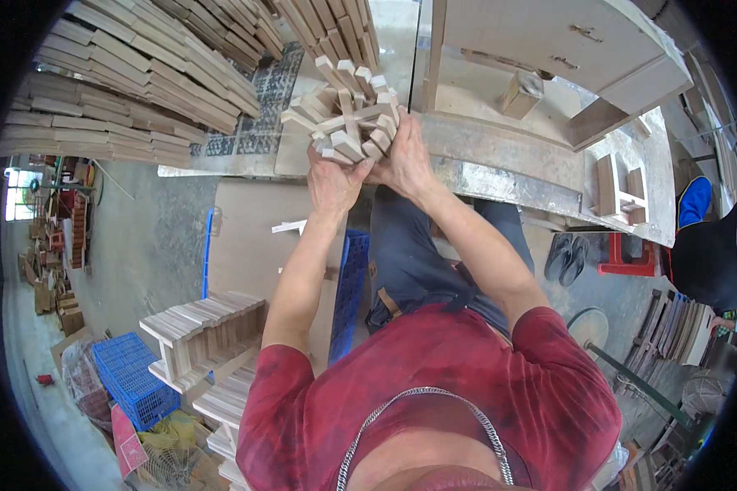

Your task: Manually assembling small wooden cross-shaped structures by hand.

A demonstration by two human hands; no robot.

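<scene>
Head view: left hand and right hand clasp wooden pieces.

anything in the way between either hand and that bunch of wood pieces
Nothing visible: the left hand and right hand both touch the wood pieces directly, at the bunch's near left and right sides.

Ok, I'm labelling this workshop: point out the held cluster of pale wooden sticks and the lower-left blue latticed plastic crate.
Cluster of pale wooden sticks (349, 119): head view, on a stick near its middle.
Blue latticed plastic crate (137, 380): head view, on its latticed surface.
</scene>
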